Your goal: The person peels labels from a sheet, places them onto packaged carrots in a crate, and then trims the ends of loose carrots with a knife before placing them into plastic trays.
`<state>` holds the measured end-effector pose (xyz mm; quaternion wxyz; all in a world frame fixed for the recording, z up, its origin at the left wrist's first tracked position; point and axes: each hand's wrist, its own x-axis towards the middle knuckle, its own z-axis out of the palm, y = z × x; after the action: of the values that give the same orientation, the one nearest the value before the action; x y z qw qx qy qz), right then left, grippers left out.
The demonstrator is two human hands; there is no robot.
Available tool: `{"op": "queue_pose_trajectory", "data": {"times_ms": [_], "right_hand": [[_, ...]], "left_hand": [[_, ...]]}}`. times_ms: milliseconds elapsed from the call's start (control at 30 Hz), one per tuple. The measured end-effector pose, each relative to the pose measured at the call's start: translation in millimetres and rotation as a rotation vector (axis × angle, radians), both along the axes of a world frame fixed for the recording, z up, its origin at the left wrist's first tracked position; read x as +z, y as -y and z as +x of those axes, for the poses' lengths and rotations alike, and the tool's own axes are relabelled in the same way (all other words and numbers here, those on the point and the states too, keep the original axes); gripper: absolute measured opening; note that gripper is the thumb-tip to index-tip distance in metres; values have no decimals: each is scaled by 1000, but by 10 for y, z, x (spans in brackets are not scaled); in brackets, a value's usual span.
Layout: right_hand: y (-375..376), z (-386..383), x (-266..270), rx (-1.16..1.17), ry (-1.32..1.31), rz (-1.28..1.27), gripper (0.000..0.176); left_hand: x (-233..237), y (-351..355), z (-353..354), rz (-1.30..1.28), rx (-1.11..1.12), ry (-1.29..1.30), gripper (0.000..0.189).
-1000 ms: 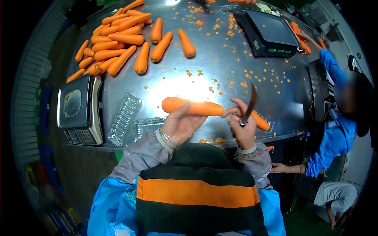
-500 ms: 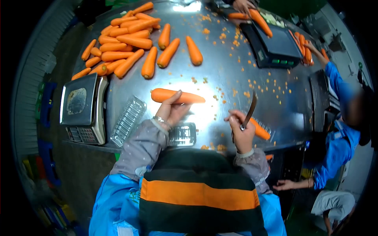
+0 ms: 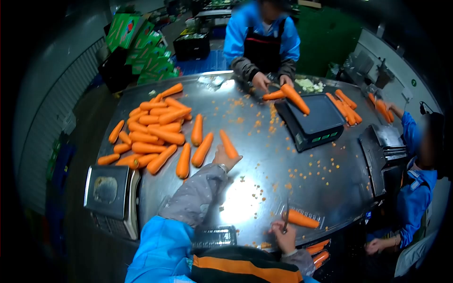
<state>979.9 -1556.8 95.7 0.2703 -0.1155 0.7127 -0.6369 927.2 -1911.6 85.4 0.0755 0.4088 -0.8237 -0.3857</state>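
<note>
My left hand (image 3: pixel 226 159) reaches forward over the metal table, its fingers around the thick end of a carrot (image 3: pixel 228 143). Other loose carrots (image 3: pixel 202 149) lie just left of it, beside a large carrot heap (image 3: pixel 158 125). Near the table's front edge, my right hand (image 3: pixel 283 237) is closed around a knife (image 3: pixel 286 218) whose thin, dark blade points up. Just beyond that hand, a carrot (image 3: pixel 302 219) rests in a clear plastic tray (image 3: pixel 321 222). Another clear tray (image 3: pixel 214 237) sits close to my body, partly covered by my left sleeve.
A weighing scale (image 3: pixel 107 191) stands at the left edge. Across the table, a co-worker (image 3: pixel 262 42) handles carrots by a black scale (image 3: pixel 316 115). Another person (image 3: pixel 417 188) is at the right, near stacked black trays (image 3: pixel 384 153). Orange scraps dot the metal table (image 3: pixel 255 188).
My view has tilted up. The carrot that my left hand held is no longer in it; that hand has moved forward onto another carrot. My right hand keeps the knife near the front edge.
</note>
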Motion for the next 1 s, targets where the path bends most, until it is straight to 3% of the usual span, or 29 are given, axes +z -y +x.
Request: {"op": "queue_pose_trajectory", "data": {"times_ms": [100, 167, 300, 333, 367, 433, 500, 567, 600, 667, 700, 767, 833, 1000], "right_hand": [[-63, 95, 29, 1, 92, -14, 13], [-137, 82, -22, 19, 65, 88, 14], [-161, 75, -88, -113, 144, 54, 16], [-164, 89, -98, -135, 151, 49, 17], [-155, 90, -135, -144, 156, 55, 16], [-115, 77, -231, -154, 162, 66, 16], [-1, 69, -188, -122, 34, 132, 15], [111, 27, -121, -50, -156, 181, 14], [132, -3, -108, 5, -270, 206, 14], [203, -57, -88, 58, -515, 187, 15], [276, -67, 189, 120, -571, 194, 21], [324, -118, 305, 200, -787, 92, 28], [429, -119, 559, 272, -914, 30, 26], [509, 50, 674, 364, -992, 115, 22]], "left_hand": [[-436, 185, -554, -18, 160, 98, 107], [-351, 236, -658, 73, 186, 160, 105], [-203, 359, -544, 280, 178, 122, 89], [-317, 431, -459, 470, 122, -92, 72], [-415, 473, -334, 1047, 206, -225, 56], [-388, 417, 141, 1526, -82, -464, 55], [153, -48, 631, 1494, -156, -555, 62], [-77, -287, 943, 1310, -335, -443, 66], [-118, -445, 1095, 1033, -538, -436, 66], [240, -837, 1344, 648, -514, -318, 48], [305, -982, 1442, 502, -505, -228, 40], [275, -1224, 1632, 473, -355, -197, 23], [273, -1342, 1737, 173, -394, -311, 28], [472, -1426, 1818, 27, -406, -326, 20]]}}
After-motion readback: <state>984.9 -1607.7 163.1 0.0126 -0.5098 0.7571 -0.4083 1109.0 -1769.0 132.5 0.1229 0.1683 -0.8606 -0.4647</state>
